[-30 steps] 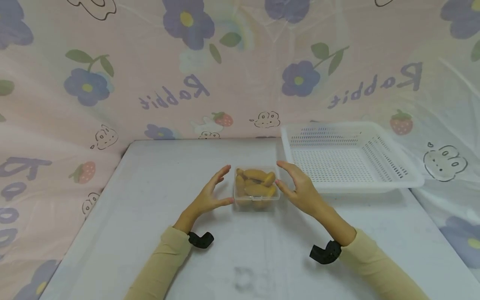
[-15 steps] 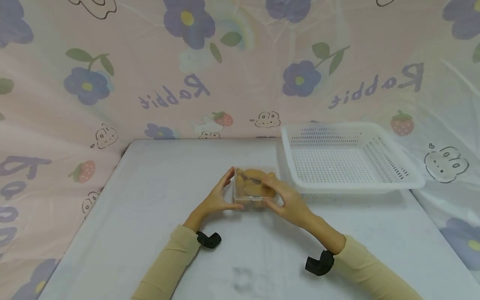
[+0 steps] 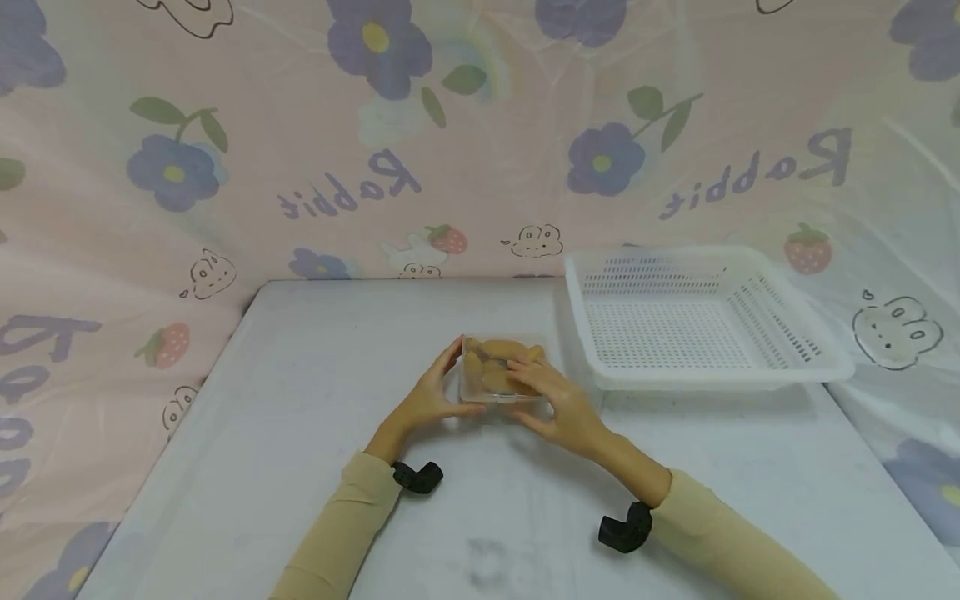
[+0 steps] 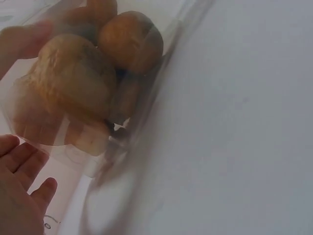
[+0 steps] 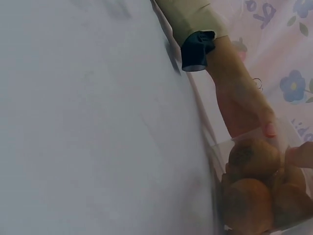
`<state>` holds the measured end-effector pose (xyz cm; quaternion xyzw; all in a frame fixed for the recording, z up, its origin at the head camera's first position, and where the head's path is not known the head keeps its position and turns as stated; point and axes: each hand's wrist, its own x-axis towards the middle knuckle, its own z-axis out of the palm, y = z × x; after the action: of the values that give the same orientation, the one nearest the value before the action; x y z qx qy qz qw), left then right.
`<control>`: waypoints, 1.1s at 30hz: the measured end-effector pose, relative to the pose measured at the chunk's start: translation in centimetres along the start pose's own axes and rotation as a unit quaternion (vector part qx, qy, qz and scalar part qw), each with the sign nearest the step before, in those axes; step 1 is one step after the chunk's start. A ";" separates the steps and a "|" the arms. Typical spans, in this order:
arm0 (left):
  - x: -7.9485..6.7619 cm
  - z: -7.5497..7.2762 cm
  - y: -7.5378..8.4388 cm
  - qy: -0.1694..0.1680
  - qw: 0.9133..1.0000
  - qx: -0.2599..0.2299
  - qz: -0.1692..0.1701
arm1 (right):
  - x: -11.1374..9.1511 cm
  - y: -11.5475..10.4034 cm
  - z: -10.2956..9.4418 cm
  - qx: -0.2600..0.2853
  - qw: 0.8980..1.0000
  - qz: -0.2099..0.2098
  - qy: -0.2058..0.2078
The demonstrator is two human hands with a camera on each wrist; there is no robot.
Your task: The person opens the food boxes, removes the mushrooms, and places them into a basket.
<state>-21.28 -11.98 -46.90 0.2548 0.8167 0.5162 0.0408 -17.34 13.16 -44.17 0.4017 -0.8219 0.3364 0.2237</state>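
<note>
In the head view a clear plastic box point(image 3: 491, 395), filled with several rounded yellow-brown pieces point(image 3: 502, 346), sits near the middle of the table between both hands. My left hand point(image 3: 423, 396) grips its left side, thumb along the front and fingers toward the back corner. From the right, my right hand point(image 3: 566, 412) holds the box with fingers bent over the lid and thumb at the front wall, hiding part of the contents. Through the clear wall, the left wrist view shows the brown pieces point(image 4: 78, 73) up close.
A white perforated plastic basket point(image 3: 667, 333) stands at the back right of the white table point(image 3: 337, 358). A patterned curtain point(image 3: 480, 150) hangs behind and along the sides. Each wrist carries a black camera, such as the left one point(image 3: 418, 477).
Both hands have come in from beside the box and taken hold of it, the right hand's fingers moving over the lid. The box has shifted slightly left.
</note>
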 end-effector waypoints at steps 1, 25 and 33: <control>0.0 -0.3 -0.1 0.002 1.000 0.001 -0.005 | 0.2 0.1 0.3 0.002 1.000 -0.004 0.000; 0.0 -1.8 -0.1 0.013 0.999 -0.047 -0.022 | 2.1 0.9 3.1 0.021 0.996 -0.039 0.074; 0.1 -1.7 0.0 0.011 0.999 -0.042 -0.026 | 1.7 1.4 3.8 -0.001 0.993 -0.067 0.096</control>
<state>-21.91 -13.38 -46.13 0.2264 0.8009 0.5514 0.0559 -19.79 10.14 -46.15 0.4217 -0.7681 0.3564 0.3242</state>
